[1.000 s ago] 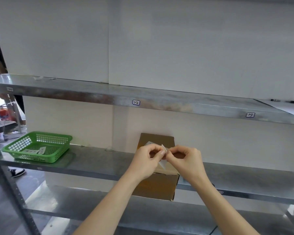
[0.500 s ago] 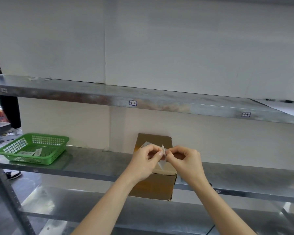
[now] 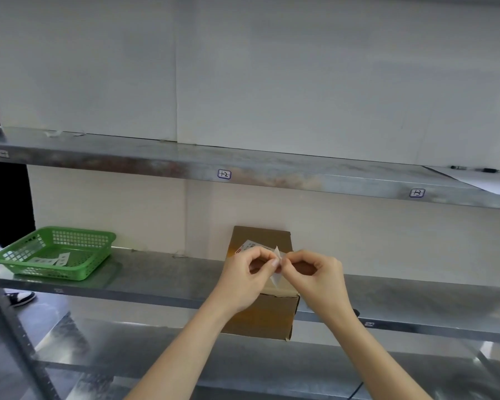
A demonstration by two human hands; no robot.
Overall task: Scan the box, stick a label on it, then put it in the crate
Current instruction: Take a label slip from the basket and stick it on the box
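Observation:
A brown cardboard box [image 3: 261,236] lies on the middle metal shelf [image 3: 162,275], its front end sticking out past the shelf edge. A printed sticker shows on its top, partly behind my fingers. Just above the box, my left hand [image 3: 247,280] and my right hand [image 3: 319,277] meet fingertip to fingertip. Both pinch a small white label [image 3: 277,274], which hangs between them with one corner up and one down.
A green plastic basket [image 3: 55,252] with a few label strips stands at the shelf's left end. Above it runs an upper shelf [image 3: 272,171] with paper and a pen [image 3: 487,170] at its right. A person's dark leg and shoe [image 3: 22,298] stand at the far left.
The view has drifted slightly right, so the basket sits further left in frame. My hands stay together over the box, still working the label between the fingertips.

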